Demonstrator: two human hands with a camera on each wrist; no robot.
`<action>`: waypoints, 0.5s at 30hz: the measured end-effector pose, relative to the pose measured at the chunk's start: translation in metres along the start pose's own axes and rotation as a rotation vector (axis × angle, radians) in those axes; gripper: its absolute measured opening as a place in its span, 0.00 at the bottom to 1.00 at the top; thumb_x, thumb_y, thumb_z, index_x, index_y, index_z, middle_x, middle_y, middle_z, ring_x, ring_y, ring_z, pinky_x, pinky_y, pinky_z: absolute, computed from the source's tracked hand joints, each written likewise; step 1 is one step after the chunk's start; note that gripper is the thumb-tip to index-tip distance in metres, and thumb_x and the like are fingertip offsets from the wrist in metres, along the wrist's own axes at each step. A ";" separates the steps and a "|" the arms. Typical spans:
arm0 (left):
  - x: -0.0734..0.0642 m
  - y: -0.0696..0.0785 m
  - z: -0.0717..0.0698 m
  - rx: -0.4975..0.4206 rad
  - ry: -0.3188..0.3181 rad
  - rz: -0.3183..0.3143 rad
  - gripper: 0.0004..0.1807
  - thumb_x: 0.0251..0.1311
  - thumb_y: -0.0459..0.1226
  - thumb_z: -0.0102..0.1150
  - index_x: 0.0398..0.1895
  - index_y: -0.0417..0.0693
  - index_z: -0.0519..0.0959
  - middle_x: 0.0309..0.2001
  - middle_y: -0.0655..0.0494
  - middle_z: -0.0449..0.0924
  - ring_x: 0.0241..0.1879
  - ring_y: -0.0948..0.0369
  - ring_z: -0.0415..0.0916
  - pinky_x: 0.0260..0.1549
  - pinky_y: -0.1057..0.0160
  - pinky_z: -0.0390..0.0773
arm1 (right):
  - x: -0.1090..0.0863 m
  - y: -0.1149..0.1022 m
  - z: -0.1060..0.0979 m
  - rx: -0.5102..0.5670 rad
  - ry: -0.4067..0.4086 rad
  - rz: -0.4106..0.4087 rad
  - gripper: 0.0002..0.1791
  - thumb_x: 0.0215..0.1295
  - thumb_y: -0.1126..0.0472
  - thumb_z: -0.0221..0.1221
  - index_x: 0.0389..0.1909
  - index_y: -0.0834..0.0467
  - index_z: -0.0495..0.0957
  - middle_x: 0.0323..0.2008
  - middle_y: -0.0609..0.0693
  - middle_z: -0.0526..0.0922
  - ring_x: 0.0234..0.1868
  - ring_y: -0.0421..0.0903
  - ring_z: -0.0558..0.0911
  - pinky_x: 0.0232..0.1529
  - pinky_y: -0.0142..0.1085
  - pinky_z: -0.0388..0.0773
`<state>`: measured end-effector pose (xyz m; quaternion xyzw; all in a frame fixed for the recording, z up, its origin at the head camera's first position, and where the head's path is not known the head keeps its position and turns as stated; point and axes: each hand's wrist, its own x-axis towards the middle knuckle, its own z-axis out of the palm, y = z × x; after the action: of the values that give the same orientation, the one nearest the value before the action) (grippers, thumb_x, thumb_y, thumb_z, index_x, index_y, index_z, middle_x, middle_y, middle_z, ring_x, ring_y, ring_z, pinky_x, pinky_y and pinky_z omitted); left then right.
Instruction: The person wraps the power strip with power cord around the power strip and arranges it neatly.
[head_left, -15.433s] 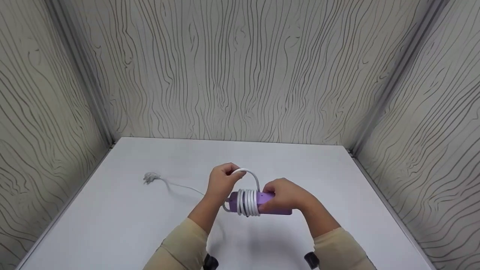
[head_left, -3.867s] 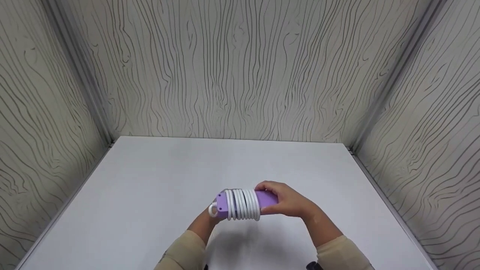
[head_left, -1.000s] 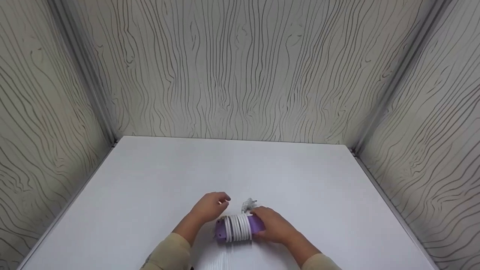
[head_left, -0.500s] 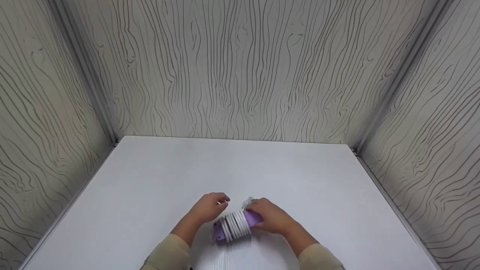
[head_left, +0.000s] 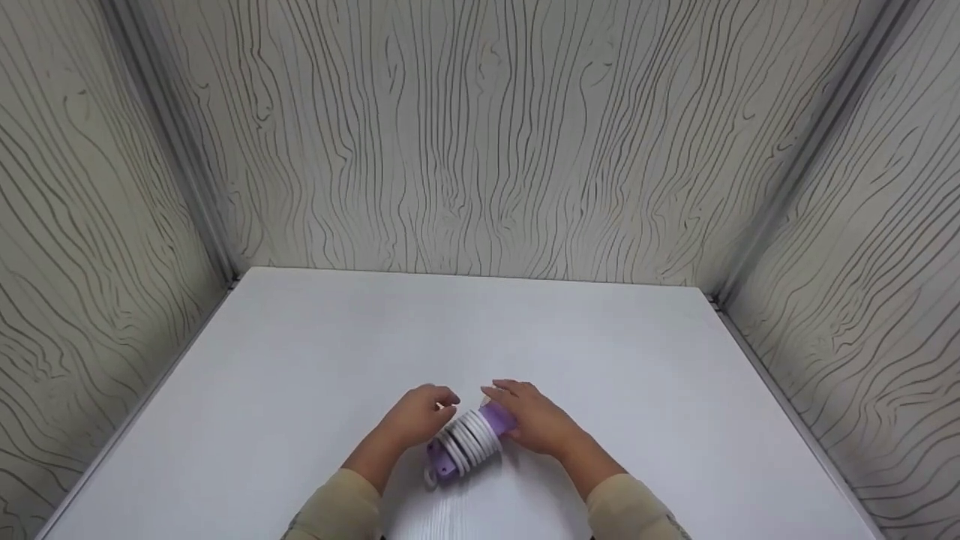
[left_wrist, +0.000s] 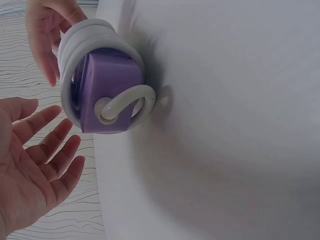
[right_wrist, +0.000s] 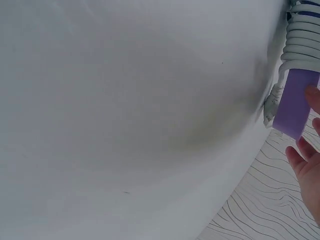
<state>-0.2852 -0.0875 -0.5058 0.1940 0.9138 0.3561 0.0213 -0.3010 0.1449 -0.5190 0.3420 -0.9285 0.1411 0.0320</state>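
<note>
A purple power strip [head_left: 499, 418] lies slantwise on the white table, its white cord [head_left: 474, 437] wound round it in several turns. A small cord loop [left_wrist: 135, 97] curls from its near end in the left wrist view. The plug [right_wrist: 271, 106] sits against the strip's side in the right wrist view. My right hand [head_left: 536, 421] is at the strip's far end, fingers extended and loose, thumb over the purple casing. Beside the coils, my left hand [head_left: 418, 416] hovers with spread, relaxed fingers and holds nothing; the left wrist view shows its palm apart from the strip.
The white table [head_left: 337, 337] extends around both hands. Wood-grain patterned panels [head_left: 465, 135] rise at its back and on both sides, joined by grey corner strips [head_left: 176, 150].
Earlier the cord was being wound and the strip held up; it was then lowered to the table. Over the last second, the strip turned slantwise and my right hand loosened. My left hand stayed put.
</note>
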 end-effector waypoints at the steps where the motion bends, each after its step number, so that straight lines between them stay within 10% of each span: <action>1: 0.000 0.000 0.000 -0.001 -0.002 0.000 0.11 0.60 0.36 0.52 0.41 0.42 0.79 0.38 0.50 0.78 0.40 0.52 0.75 0.40 0.52 0.74 | -0.001 0.000 0.000 0.007 0.010 0.014 0.37 0.51 0.59 0.65 0.64 0.48 0.62 0.61 0.51 0.66 0.61 0.53 0.66 0.58 0.47 0.66; 15: 0.001 -0.002 -0.003 0.012 -0.027 -0.030 0.11 0.61 0.37 0.50 0.43 0.43 0.78 0.41 0.50 0.77 0.44 0.50 0.74 0.43 0.51 0.73 | -0.008 0.005 -0.005 0.052 -0.014 0.119 0.42 0.52 0.55 0.65 0.67 0.48 0.56 0.60 0.50 0.67 0.61 0.53 0.66 0.58 0.48 0.65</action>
<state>-0.2872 -0.0904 -0.5043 0.1851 0.9183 0.3479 0.0377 -0.2983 0.1547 -0.5165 0.2879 -0.9434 0.1645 0.0082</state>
